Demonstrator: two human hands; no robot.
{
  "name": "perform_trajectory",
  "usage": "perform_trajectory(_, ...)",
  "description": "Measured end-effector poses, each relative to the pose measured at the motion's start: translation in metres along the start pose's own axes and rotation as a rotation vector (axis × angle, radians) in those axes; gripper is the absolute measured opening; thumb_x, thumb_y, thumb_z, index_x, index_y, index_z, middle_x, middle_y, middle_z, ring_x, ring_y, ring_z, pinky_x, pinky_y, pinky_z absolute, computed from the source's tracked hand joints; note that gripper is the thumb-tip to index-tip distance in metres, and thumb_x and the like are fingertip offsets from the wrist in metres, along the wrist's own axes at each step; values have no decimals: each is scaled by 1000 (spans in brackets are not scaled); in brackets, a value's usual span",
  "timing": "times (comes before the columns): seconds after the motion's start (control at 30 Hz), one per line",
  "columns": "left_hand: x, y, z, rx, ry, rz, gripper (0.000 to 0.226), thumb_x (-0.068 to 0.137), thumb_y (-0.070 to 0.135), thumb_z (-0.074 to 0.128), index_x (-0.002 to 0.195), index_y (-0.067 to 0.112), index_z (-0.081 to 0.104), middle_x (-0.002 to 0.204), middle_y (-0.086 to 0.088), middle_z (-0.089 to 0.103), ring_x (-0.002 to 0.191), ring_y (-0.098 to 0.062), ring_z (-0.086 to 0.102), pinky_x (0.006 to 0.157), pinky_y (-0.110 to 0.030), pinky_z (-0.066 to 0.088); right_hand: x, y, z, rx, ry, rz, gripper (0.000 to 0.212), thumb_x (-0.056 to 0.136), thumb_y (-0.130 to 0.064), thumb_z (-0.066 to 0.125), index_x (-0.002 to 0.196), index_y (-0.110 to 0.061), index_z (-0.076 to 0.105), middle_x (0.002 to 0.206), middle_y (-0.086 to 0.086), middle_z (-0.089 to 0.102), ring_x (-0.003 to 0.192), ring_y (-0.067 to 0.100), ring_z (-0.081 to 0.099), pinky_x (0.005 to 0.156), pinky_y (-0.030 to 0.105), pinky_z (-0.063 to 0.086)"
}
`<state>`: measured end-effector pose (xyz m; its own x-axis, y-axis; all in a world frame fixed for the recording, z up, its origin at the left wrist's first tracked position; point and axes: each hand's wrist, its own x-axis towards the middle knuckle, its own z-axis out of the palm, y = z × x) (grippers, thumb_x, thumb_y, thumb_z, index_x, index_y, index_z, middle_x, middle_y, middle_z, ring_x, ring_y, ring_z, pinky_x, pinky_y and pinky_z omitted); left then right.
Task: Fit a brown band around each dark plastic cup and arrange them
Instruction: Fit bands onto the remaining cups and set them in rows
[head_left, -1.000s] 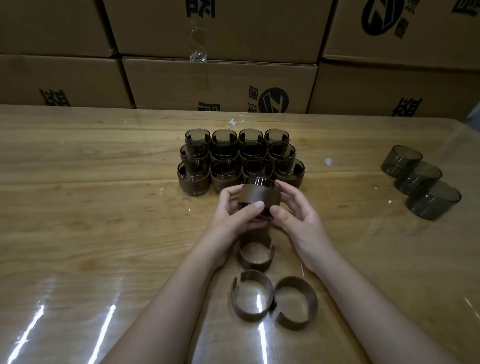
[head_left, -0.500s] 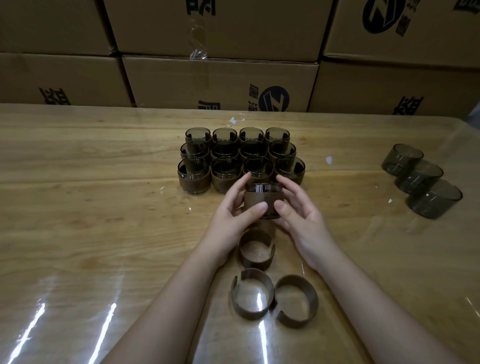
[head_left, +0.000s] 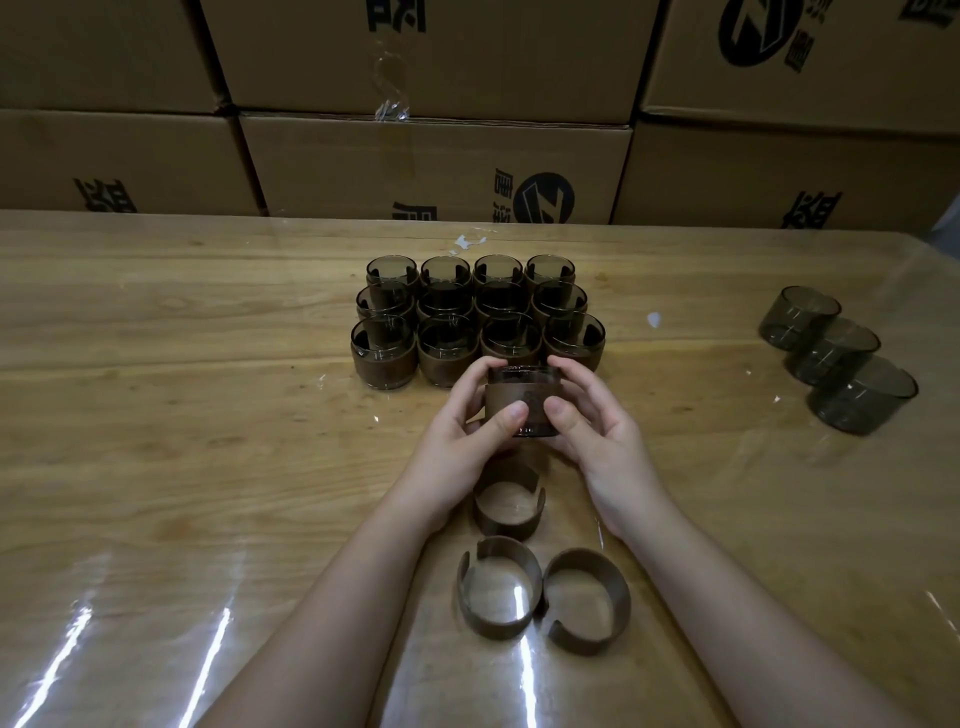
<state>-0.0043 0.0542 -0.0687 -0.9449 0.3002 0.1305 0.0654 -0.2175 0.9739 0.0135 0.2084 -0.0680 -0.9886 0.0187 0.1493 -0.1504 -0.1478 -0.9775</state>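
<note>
Gripping one dark cup (head_left: 525, 373) from both sides: left hand (head_left: 462, 441) and right hand (head_left: 602, 441) curled round it, thumbs pressed on its near face. Wrapped in a brown band (head_left: 519, 395), upright, just in front of the block of banded cups (head_left: 384, 358), by its right front corner. Nearer than the block, past the hands: three loose bands (head_left: 506, 522) on the table (head_left: 182, 415). Well right of the block: three bare cups (head_left: 831, 353) in a touching row. Behind the block: stacked cardboard boxes (head_left: 436, 156).
</note>
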Motion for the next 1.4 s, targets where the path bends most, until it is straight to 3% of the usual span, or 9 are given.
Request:
perform_trajectory(0.2,1,-3,-1,5,-8,15,43,80,25,66,121,28,52,112,-3,63,98,-14,65,87,-36,56,-1,-1,1,-7,6,6,42,77,-32,65,119,-35,60,126,9,62,110,20,65,94,45,53)
perform_trajectory(0.37,2,-2,-1,8,-9,17,43,81,25,65,121,26,51,113,-4,62,99,-16,63,91,-42,54,-1,-1,1,-9,6,9,43,77,-32,65,120,-34,59,126,10,62,109,19,65,90,39,55)
perform_trajectory(0.7,1,-2,-3,4,-25,20,43,81,31,69,120,26,51,115,-6,61,101,-15,64,90,-40,55,-1,-3,2,-34,11,8,43,77,-33,64,119,-34,59,125,9,61,110,20,65,94,47,53)
perform_trajectory(1.1,2,-4,-2,21,-4,19,31,83,27,66,109,43,60,114,-4,62,102,-14,65,86,-37,56,0,-2,1,-44,18,-3,41,76,-35,64,117,-36,60,122,6,63,106,17,66,92,45,54)
perform_trajectory(1.3,1,-1,1,-10,10,-3,44,86,27,69,125,35,51,123,-10,61,111,-20,63,88,-37,56,-1,-2,2,-41,31,-33,42,79,-34,63,120,-33,57,125,11,61,105,15,67,90,42,56)
perform_trajectory(1.4,2,1,1,-92,64,-35,64,75,24,69,134,27,45,120,-7,67,110,-20,65,85,-36,57,-2,0,3,-43,21,-53,47,81,-34,61,127,-32,52,126,7,62,113,17,63,97,45,51)
